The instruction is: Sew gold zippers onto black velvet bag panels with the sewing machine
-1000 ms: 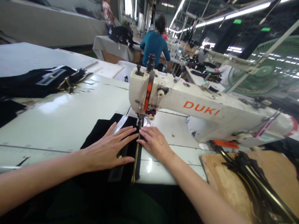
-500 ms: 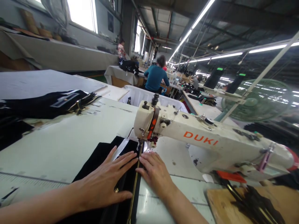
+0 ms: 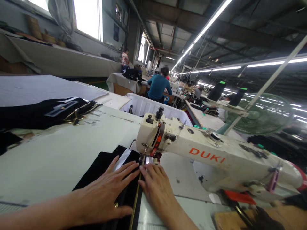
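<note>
Black fabric (image 3: 96, 172) with a pale strip (image 3: 122, 159) lies on the pale table under the head of the white sewing machine (image 3: 206, 153). A gold zipper (image 3: 135, 204) runs along the fabric's right edge up to the needle area. My left hand (image 3: 105, 188) rests flat on the fabric, fingers spread, fingertips close to the zipper. My right hand (image 3: 157, 185) lies on the zipper's right side, its fingertips at the fabric edge just before the presser foot. The needle itself is too small to make out.
Black pieces with zippers (image 3: 59, 110) lie at the left. A white bin (image 3: 153, 107) stands behind the machine. Thread cones (image 3: 217, 91) and a green fan (image 3: 259, 113) are at the right, a wooden board (image 3: 230, 218) at the lower right. A person in blue (image 3: 159, 86) sits farther back.
The camera view has tilted up slightly, so the machine and hands appear lower. Both hands keep nearly the same pose on the fabric, the right fingertips slightly nearer the left ones.
</note>
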{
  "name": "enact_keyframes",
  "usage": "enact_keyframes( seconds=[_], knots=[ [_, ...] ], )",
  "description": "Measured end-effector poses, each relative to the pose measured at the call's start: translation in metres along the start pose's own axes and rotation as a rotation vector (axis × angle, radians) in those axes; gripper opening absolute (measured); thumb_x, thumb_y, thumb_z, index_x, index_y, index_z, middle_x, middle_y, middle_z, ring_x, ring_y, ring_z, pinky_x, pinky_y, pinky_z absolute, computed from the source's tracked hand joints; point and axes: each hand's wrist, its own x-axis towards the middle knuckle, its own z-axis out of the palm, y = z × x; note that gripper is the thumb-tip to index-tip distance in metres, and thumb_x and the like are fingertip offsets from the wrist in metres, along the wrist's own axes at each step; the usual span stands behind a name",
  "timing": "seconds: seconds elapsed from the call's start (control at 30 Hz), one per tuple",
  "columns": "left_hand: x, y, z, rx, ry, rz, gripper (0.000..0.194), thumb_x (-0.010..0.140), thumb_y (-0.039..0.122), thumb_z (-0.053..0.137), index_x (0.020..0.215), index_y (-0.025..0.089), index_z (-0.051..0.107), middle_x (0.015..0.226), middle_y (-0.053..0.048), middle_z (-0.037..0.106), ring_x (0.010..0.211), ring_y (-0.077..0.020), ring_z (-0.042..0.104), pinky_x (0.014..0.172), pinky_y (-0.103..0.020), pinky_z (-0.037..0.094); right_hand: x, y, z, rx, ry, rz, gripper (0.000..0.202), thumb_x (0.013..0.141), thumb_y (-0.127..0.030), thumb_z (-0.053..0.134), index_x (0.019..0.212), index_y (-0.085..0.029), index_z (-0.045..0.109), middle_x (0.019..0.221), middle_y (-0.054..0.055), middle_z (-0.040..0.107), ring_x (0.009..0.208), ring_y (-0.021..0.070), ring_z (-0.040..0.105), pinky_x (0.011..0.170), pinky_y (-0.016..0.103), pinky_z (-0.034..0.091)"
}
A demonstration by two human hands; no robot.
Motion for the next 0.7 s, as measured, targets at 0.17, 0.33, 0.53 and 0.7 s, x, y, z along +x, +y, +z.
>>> enact_keyframes(
  seconds=[0.17,0.33,0.53,0.7],
  knots=[
    [0.013,-0.013,0.001,-0.015,-0.002,0.011,0.094,0.087,0.057,0.070,0.162,0.025,0.023,0.164,-0.017,0.029,0.151,-0.0402,0.027,0.115,-0.078,0.008,0.000,0.005,0.009,-0.024,0.025,0.062,0.047,0.098,-0.030,0.064,0.143,-0.022,0.056,0.139,0.010,0.065,0.124,0.0329,0.062,0.108,0.053,0.051],
    [0.011,-0.017,0.007,-0.004,0.070,0.046,0.095,0.087,0.060,0.069,0.163,0.028,0.021,0.164,-0.016,0.032,0.150,-0.0408,0.029,0.117,-0.075,0.009,-0.004,0.007,0.013,0.001,0.043,0.054,0.046,0.099,-0.032,0.060,0.143,-0.020,0.057,0.139,0.010,0.065,0.124,0.0340,0.063,0.105,0.053,0.054],
    [0.009,-0.018,0.006,0.005,0.101,0.082,0.096,0.088,0.059,0.069,0.163,0.028,0.019,0.164,-0.016,0.034,0.150,-0.0396,0.030,0.119,-0.072,0.012,-0.009,0.008,0.018,0.042,0.084,0.059,0.045,0.098,-0.025,0.058,0.143,-0.020,0.057,0.142,0.009,0.062,0.127,0.0317,0.061,0.106,0.052,0.054],
    [0.015,-0.021,0.007,0.007,0.134,0.073,0.093,0.086,0.057,0.072,0.162,0.027,0.027,0.162,-0.016,0.038,0.149,-0.0398,0.033,0.119,-0.073,0.011,-0.008,0.007,0.016,0.050,0.087,0.058,0.046,0.095,-0.020,0.059,0.142,-0.018,0.058,0.140,0.011,0.064,0.125,0.0322,0.062,0.105,0.052,0.055]
  ],
)
